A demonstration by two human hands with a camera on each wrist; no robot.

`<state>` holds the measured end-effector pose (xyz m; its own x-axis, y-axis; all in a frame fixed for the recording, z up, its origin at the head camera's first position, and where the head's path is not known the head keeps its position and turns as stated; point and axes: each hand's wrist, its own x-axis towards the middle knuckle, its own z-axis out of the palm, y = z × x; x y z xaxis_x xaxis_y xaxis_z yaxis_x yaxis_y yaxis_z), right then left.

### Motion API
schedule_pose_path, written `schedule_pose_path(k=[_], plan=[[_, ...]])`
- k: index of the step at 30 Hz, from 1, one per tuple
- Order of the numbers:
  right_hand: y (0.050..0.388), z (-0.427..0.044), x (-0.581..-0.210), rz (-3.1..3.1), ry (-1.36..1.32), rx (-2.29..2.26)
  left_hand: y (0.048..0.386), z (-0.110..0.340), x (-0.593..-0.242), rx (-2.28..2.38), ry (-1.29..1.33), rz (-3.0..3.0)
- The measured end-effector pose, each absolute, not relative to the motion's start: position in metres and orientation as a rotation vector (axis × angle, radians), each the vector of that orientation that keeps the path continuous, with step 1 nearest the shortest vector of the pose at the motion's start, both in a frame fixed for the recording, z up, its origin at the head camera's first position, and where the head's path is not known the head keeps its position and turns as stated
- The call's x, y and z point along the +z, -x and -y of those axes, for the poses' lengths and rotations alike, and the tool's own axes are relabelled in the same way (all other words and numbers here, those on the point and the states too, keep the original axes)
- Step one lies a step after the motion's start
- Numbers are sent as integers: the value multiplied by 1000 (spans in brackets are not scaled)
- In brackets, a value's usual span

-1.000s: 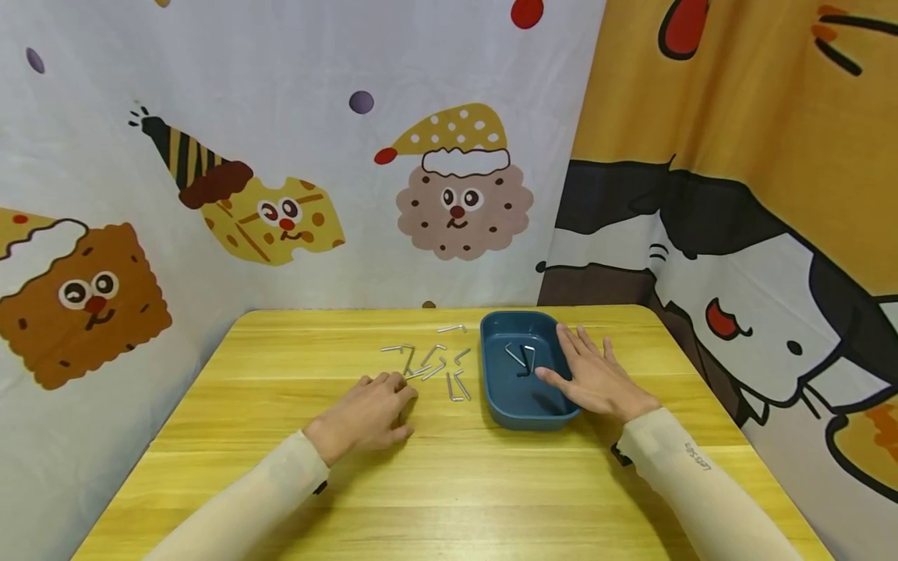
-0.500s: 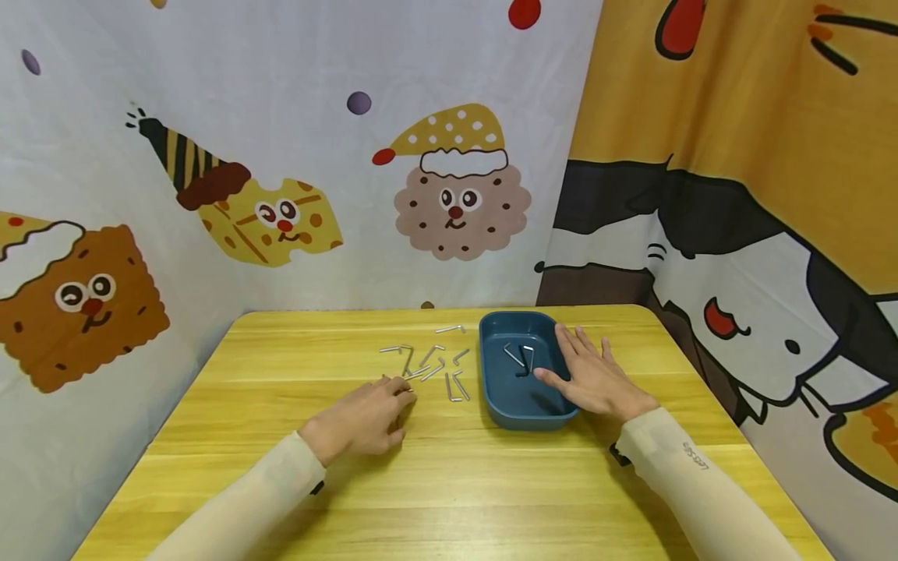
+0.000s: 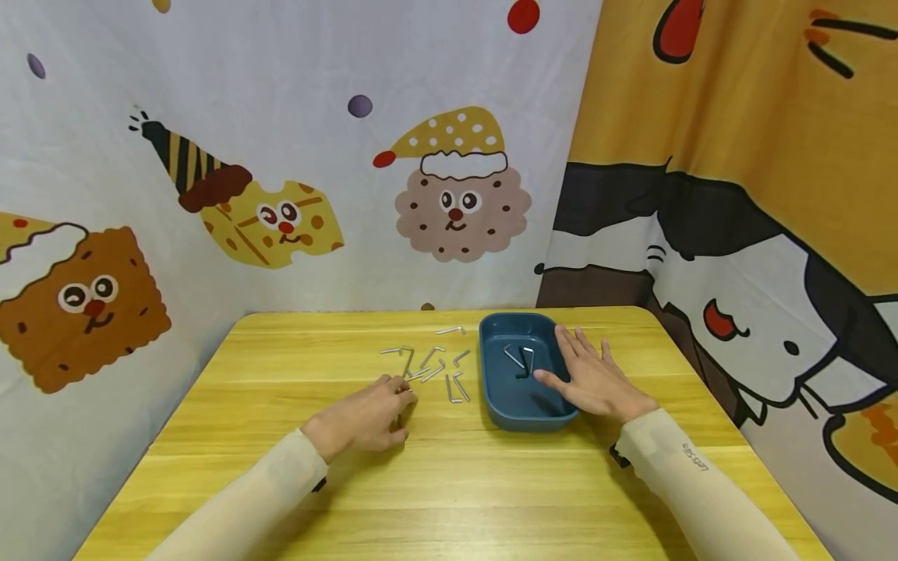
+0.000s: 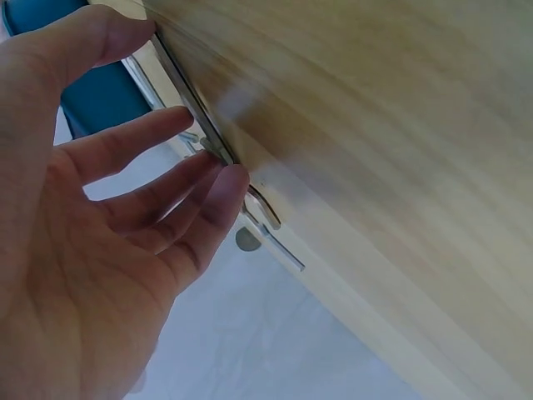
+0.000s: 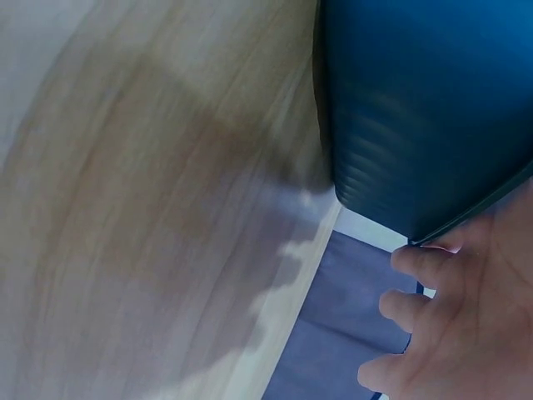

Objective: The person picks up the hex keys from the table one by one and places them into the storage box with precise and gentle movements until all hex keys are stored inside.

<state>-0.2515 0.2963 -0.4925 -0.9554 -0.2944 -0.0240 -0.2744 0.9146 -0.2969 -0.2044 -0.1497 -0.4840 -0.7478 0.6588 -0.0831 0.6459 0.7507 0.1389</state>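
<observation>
The left hand [image 3: 361, 417] is low over the wooden table [image 3: 456, 483], its fingers bent downward. In the left wrist view, a metal hex key [image 4: 190, 96] runs along these fingertips, with the thumb at its upper end; whether the hand really pinches it, I cannot tell. Ahead of the left hand and to its right, several loose silver keys [image 3: 433, 371] are scattered, some of them crossing. The right hand [image 3: 596, 378] is spread and rests on the rim of the blue tray [image 3: 501, 396], which stands between the 2 hands. Inside it, left of the right thumb (the thumb reaches over the rim), lie 2 silver keys [image 3: 514, 355] and 1 black key [image 3: 523, 365]. Beyond the hands hangs a cartoon-printed cloth [image 3: 302, 101].
</observation>
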Motion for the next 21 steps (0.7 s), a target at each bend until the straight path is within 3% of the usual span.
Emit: schedule_pose_path(k=[21], plan=[[251, -296, -494, -2999, 449, -480, 205, 144, -485, 255, -1141, -2865]])
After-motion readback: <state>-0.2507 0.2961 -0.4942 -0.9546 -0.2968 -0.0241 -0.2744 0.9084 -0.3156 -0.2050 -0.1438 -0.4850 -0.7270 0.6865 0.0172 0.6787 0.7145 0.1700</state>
